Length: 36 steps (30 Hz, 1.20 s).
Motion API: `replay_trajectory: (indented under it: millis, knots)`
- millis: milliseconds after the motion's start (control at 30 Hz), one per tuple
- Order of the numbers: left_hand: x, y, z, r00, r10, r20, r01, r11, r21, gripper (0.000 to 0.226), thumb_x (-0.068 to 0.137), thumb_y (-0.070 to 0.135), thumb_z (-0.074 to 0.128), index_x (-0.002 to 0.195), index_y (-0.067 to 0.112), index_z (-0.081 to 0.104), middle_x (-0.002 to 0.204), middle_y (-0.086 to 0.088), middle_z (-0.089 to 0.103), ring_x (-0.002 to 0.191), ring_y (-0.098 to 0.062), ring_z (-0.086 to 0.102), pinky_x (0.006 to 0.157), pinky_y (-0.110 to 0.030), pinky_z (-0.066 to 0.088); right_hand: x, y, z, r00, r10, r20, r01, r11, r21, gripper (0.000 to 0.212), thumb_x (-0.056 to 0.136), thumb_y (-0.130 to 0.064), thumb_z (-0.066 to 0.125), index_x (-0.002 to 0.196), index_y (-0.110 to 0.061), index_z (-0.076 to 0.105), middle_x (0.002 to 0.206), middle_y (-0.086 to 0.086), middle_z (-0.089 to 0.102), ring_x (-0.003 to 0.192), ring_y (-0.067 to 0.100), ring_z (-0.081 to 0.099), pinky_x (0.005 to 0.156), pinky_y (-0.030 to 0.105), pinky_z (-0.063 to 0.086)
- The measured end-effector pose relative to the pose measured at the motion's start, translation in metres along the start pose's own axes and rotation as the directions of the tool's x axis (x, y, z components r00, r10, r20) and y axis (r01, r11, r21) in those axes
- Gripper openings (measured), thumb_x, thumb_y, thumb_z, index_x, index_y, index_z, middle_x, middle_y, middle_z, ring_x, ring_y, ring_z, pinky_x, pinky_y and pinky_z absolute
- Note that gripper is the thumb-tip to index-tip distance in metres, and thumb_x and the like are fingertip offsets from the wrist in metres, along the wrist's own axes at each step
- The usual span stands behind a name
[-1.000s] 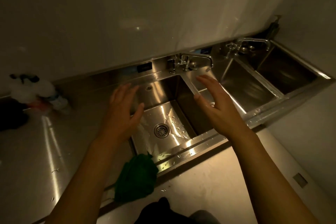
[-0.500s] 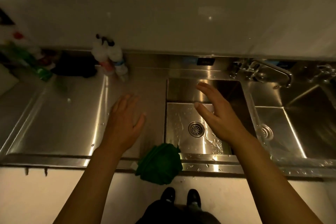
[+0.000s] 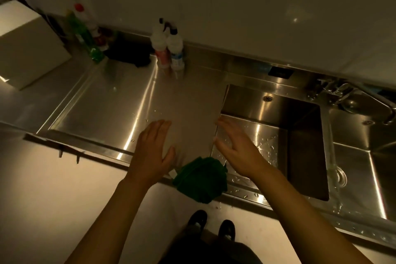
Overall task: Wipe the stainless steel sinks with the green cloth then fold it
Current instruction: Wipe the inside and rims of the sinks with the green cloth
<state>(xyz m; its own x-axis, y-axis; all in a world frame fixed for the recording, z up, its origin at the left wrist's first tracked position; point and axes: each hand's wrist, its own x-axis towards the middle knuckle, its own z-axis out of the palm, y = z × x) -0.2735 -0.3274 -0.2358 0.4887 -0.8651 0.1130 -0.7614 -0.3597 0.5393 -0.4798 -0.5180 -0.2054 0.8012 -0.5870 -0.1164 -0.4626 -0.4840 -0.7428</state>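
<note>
Item under task: one green cloth. It is dark green, bunched into a loose crumpled heap with visible folds, not spread flat. A small pale tag shows at its edge on the left-hand side. Part of the heap overhangs the front lip of the steel counter.

Surroundings: beyond the right hand's fingertips lies a deep stainless sink, its floor and front rim speckled with water droplets, with a round overflow fitting on the back wall. Further out from the right hand is a second sink, and a faucet stands behind the divider between the two. Well beyond the left hand's fingertips, against the wall, stand two white spray bottles, touching or nearly so. Further out from the left hand are a dark bundle and a green bottle, both blurred. The recessed drainboard runs outward from the left hand. Nothing lies between either hand and the cloth.

Hands: the left hand is flat, palm down, fingers straight and together, grasping nothing, over the bare counter. The right hand is likewise released, fingers extended, over the sink's near corner rim. Contact with the steel cannot be determined for either.

Position: the cloth sits between the two hands, level with the wrists and nearer the person than the fingertips. It is just beside the right wrist and a little apart from the left hand's thumb. Neither hand touches it.
</note>
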Motion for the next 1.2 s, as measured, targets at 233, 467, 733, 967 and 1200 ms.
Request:
replay_trajectory:
  millis: [233,467,733,967,1200]
  knots:
    - [-0.050,-0.036,0.031,0.987,-0.138,0.079,0.138,0.990,0.006,0.063,0.104,0.041,0.050,0.162,0.029,0.027,0.167,0.000,0.030,0.156,-0.024,0.020,0.125,-0.048,0.024,0.003,0.022,0.058,0.985,-0.005,0.175,0.019,0.997,-0.079,0.066,0.097,-0.066,0.036,0.157,-0.039,0.028,0.167,-0.006,0.024,0.152,0.015,0.023,0.124,0.045,0.025]
    - [-0.074,-0.054,0.059,0.975,-0.200,0.092,0.202,0.979,-0.007,0.064,0.101,0.047,0.047,0.160,0.033,0.029,0.167,0.002,0.028,0.157,-0.022,0.016,0.125,-0.052,0.026,-0.006,0.038,0.108,0.964,-0.044,0.261,0.108,0.965,-0.238,0.072,0.095,-0.077,0.027,0.158,-0.043,0.021,0.170,-0.007,0.013,0.156,0.021,0.011,0.125,0.054,0.011]
    - [-0.076,-0.077,0.088,0.967,-0.160,0.200,0.142,0.985,0.101,0.072,0.100,0.062,0.040,0.163,0.036,0.018,0.172,0.001,0.017,0.160,-0.025,0.005,0.124,-0.062,0.020,-0.016,0.088,0.165,0.875,-0.027,0.483,0.314,0.791,-0.526,0.093,0.089,-0.082,0.036,0.157,-0.047,-0.016,0.168,-0.003,-0.021,0.152,0.035,-0.024,0.118,0.073,-0.004]
    - [-0.066,-0.089,0.119,0.925,-0.057,0.375,-0.032,0.974,0.226,0.080,0.097,0.074,0.037,0.164,0.041,0.011,0.174,0.004,0.004,0.161,-0.024,-0.003,0.125,-0.062,0.014,-0.016,0.109,0.170,0.876,-0.069,0.478,0.361,0.750,-0.554,0.095,0.093,-0.069,0.047,0.158,-0.043,-0.017,0.171,-0.001,-0.012,0.154,0.035,-0.019,0.114,0.072,-0.004]
    - [-0.069,-0.100,0.131,0.909,-0.022,0.416,-0.134,0.930,0.342,0.080,0.099,0.068,0.041,0.166,0.032,0.014,0.174,-0.001,0.006,0.160,-0.028,0.002,0.124,-0.065,0.014,-0.024,0.126,0.157,0.879,-0.074,0.470,0.357,0.755,-0.550,0.091,0.096,-0.065,0.047,0.159,-0.043,-0.015,0.171,0.000,-0.008,0.155,0.036,-0.014,0.113,0.071,-0.002]
